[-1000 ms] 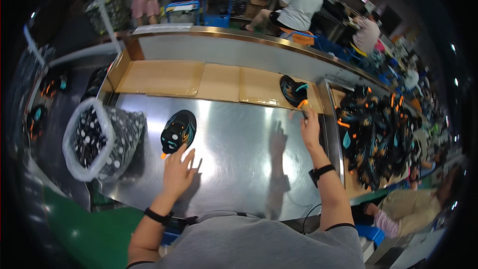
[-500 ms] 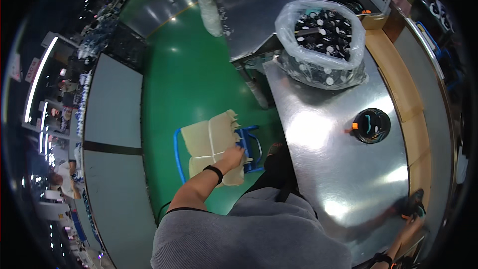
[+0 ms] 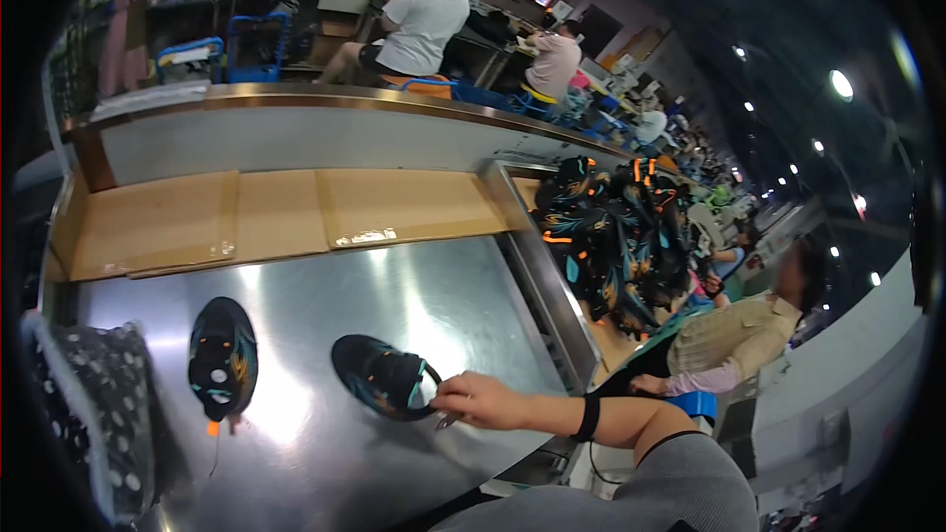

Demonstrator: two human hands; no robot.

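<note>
In my right hand (image 3: pixel 480 400) is the heel end of a black shoe upper (image 3: pixel 379 370) with orange and teal trim. Its toe points to the far left, over the metal table (image 3: pixel 315 463). The fingers close around the edge of its opening, and a small shiny bit shows under them, too small to name. To the left, a second black shoe upper (image 3: pixel 222 350) lies on the table with its orange tab toward me and a thin thread trailing from it. My left hand is out of the picture.
At the left stands a clear plastic bag (image 3: pixel 108 404) of black pieces with white dots. Cardboard sheets (image 3: pixel 276 207) line the table's far edge. Beyond the metal divider, black shoe uppers (image 3: pixel 621 236) lie piled. A person (image 3: pixel 734 335) sits at the right; others work behind the partition.
My view has swung to the right. My left hand, earlier at the blue-framed stool, has gone out of view. The right hand with the shoe upper now shows near the middle.
</note>
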